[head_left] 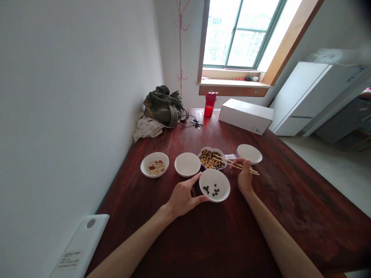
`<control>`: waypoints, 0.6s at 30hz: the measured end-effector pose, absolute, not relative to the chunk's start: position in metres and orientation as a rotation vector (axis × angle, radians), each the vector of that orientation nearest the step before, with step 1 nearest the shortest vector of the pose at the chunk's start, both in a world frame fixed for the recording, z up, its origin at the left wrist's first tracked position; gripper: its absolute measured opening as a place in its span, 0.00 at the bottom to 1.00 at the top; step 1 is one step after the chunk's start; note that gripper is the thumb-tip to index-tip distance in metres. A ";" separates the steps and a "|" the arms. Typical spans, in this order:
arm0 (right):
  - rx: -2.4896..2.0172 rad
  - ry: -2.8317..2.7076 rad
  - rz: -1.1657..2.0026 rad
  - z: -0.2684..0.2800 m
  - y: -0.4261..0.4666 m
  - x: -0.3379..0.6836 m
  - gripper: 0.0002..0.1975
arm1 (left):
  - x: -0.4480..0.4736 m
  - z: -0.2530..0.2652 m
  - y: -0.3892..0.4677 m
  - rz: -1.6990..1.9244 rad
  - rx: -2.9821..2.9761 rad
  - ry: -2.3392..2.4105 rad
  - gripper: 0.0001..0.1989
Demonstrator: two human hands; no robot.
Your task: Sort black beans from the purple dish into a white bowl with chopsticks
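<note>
My left hand (184, 195) steadies a white bowl (215, 196) by its left side, thumb and fingers spread along the rim. Several black beans (215, 190) lie at the bottom of this bowl. In my right hand (245, 177) is a pair of chopsticks (237, 165), their tips reaching into a purple-edged, petal-shaped dish (201, 166). Mixed tan and black beans (211, 159) fill that dish. Whether the tips pinch a bean is too small to tell.
Left of the dish stand a white bowl (187, 165) with nothing in it and a bowl (142, 166) holding pale and red pieces. Another white bowl (249, 153) is at right. Farther back are a bag (164, 106), keys (196, 122), a red bottle (210, 104) and a white box (246, 115).
</note>
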State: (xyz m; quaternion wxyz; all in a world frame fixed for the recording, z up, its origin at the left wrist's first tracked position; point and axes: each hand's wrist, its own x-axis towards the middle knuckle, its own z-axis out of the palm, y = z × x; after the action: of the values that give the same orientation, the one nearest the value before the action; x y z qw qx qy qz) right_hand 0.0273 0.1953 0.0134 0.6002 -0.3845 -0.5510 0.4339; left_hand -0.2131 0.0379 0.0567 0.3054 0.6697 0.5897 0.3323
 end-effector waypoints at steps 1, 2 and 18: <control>-0.888 -1.266 1.012 0.014 0.195 0.027 0.31 | -0.213 0.057 0.038 0.880 1.773 1.559 0.48; -0.887 -1.262 1.017 0.014 0.195 0.027 0.30 | -0.213 0.057 0.038 0.879 1.772 1.559 0.48; -0.995 -1.401 0.950 0.017 0.196 0.024 0.27 | -0.213 0.057 0.038 0.883 1.774 1.559 0.48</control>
State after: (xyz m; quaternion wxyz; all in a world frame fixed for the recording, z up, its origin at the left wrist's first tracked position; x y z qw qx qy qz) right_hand 0.0243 0.1956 0.0172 0.5558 -0.4212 -0.5932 0.4022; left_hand -0.2126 0.0382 0.0574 0.3051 0.6700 0.5889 0.3335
